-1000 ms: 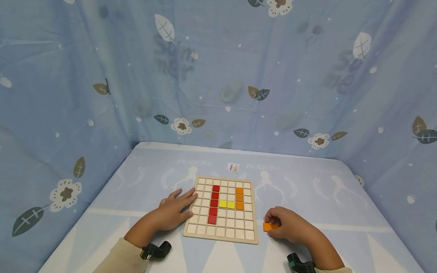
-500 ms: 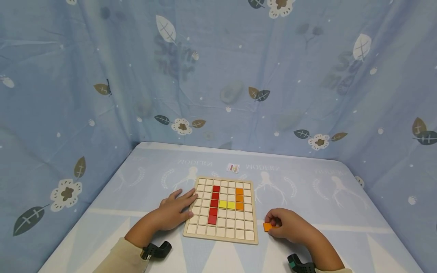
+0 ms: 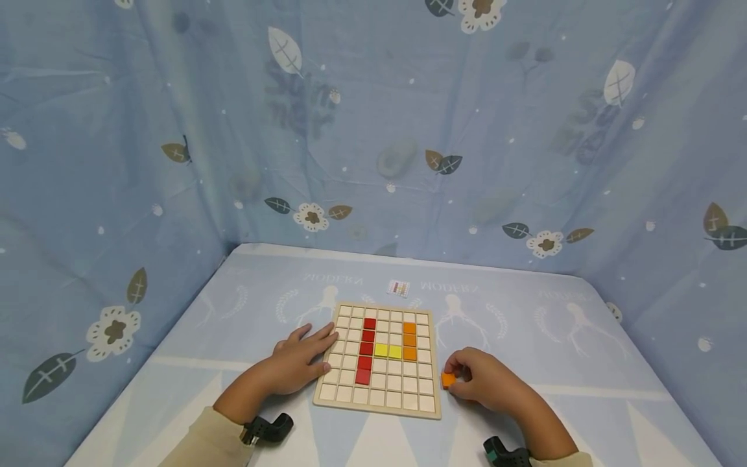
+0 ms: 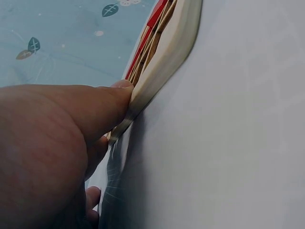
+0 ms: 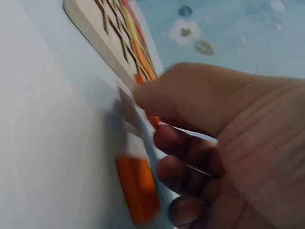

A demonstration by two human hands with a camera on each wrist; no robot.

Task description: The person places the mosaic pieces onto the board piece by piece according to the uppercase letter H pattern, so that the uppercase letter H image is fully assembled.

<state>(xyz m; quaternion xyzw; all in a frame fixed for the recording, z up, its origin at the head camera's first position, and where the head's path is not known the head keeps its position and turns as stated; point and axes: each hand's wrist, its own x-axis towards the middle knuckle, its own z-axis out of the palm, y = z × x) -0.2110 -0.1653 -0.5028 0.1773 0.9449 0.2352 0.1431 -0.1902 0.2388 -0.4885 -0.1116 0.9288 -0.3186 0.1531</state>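
Observation:
A square wooden grid board (image 3: 377,407) lies on the table with red tiles (image 3: 366,348), two yellow tiles (image 3: 388,351) and orange tiles (image 3: 410,340) in its cells. My left hand (image 3: 292,364) rests at the board's left edge with fingers spread; in the left wrist view its thumb (image 4: 107,102) touches the rim. My right hand (image 3: 487,381), just right of the board, pinches an orange tile (image 3: 448,380) between thumb and fingers. Another orange tile (image 5: 137,191) lies on the table beneath that hand in the right wrist view; the hand hides it in the head view.
A small printed card (image 3: 399,288) with a coloured pattern lies behind the board. Blue patterned curtains (image 3: 373,130) enclose the table at the back and both sides. The tablecloth (image 3: 560,363) carries printed motifs.
My right hand has shifted left and slightly away from me, carrying the orange tile closer to the board's right edge. The left hand and the board stay where they were.

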